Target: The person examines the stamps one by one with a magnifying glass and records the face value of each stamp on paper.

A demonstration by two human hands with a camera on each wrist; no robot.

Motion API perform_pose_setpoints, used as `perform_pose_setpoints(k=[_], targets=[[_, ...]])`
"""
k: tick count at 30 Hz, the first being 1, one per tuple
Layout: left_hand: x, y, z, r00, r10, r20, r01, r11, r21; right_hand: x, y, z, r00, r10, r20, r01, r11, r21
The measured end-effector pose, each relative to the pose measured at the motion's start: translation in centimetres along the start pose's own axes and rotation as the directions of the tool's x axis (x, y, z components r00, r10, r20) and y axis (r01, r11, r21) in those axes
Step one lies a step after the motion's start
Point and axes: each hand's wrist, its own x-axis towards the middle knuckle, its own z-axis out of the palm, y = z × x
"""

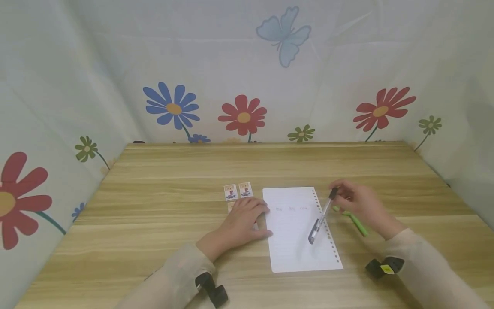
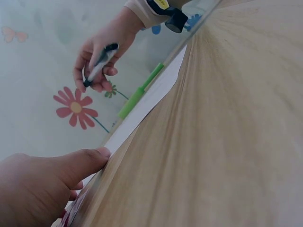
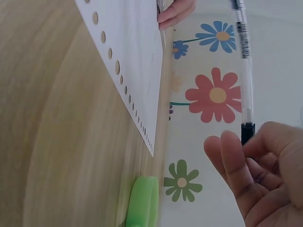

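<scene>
Paper (image 1: 289,240) lies on bench (image 1: 173,180); L hand (image 1: 242,219), fingers relaxed, rests at its 9 o'clock edge, prob. to stop it sliding, & part-covers small pic cards (image 1: 245,189) at 10 o'clock. R hand (image 1: 362,206), at 2 o'clock, pinches pen (image 1: 323,213) by its black end, tilted to 7 o'clock. Green stick (image 1: 359,224) at 3 o'clock, off paper. No containers seen.

Wood-grain tabletop (image 1: 185,171), lined sheet (image 1: 293,251) lying flat, holes along right edge, printed cards (image 1: 230,192) to left, green implement (image 1: 359,224) to right
</scene>
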Motion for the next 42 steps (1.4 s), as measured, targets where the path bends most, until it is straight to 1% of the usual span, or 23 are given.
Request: perform_pose_setpoints(k=[3, 6, 9, 13, 19, 21, 23, 27, 30, 32, 36, 42], targets=[[0.0, 0.0, 0.0, 1.0, 0.002, -0.001, -0.002, 1.0, -0.001, -0.2, -0.1, -0.4, 1.0, 0.002, -0.023, -0.002, 1.0, 0.023], [0.1, 0.1, -0.1, 1.0, 0.002, -0.002, -0.002, 1.0, 0.0, -0.3, -0.1, -0.6, 0.998, 0.009, -0.067, -0.009, 1.0, 0.008], [0.1, 0.1, -0.1, 1.0, 0.002, -0.004, -0.002, 1.0, 0.002, -0.3, 0.0, -0.8, 0.995, 0.022, -0.095, -0.023, 1.0, -0.009], [0.1, 0.1, -0.1, 1.0, 0.002, -0.006, -0.002, 1.0, -0.001, -0.3, 0.1, -1.2, 0.995, 0.025, -0.096, -0.027, 0.999, -0.019], [0.1, 0.1, -0.1, 1.0, 0.006, -0.017, -0.006, 1.0, -0.004, -0.2, 0.1, -1.6, 0.995, 0.0, -0.099, -0.005, 0.999, -0.054], [0.1, 0.1, -0.1, 1.0, 0.007, -0.018, -0.007, 1.0, -0.004, -0.1, -0.1, -1.7, 0.996, -0.005, -0.085, -0.001, 0.997, -0.073], [0.1, 0.0, 0.0, 1.0, 0.008, -0.016, -0.008, 1.0, -0.004, 0.0, -0.3, -1.8, 0.999, -0.007, -0.05, 0.003, 0.997, -0.079], [0.1, -0.1, 0.0, 1.0, 0.01, -0.011, -0.01, 1.0, 0.0, 0.3, -0.5, -1.7, 0.998, 0.034, 0.058, -0.029, 0.996, -0.09], [0.0, -0.1, 0.1, 1.0, 0.013, -0.01, -0.013, 1.0, 0.012, 0.3, -0.3, -1.2, 0.991, 0.067, 0.114, -0.058, 0.995, -0.081], [0.0, -0.1, 0.1, 1.0, 0.014, -0.011, -0.014, 1.0, 0.018, 0.4, -0.1, -0.8, 0.99, 0.068, 0.125, -0.061, 0.996, -0.067], [0.0, -0.1, 0.2, 1.0, 0.013, -0.014, -0.013, 1.0, 0.017, 0.4, 0.2, 0.1, 0.989, 0.085, 0.12, -0.08, 0.996, -0.049], [0.0, 0.0, 0.1, 1.0, 0.013, -0.012, -0.013, 1.0, 0.008, 0.4, 0.6, 1.3, 0.977, 0.163, 0.135, -0.152, 0.984, -0.089]])
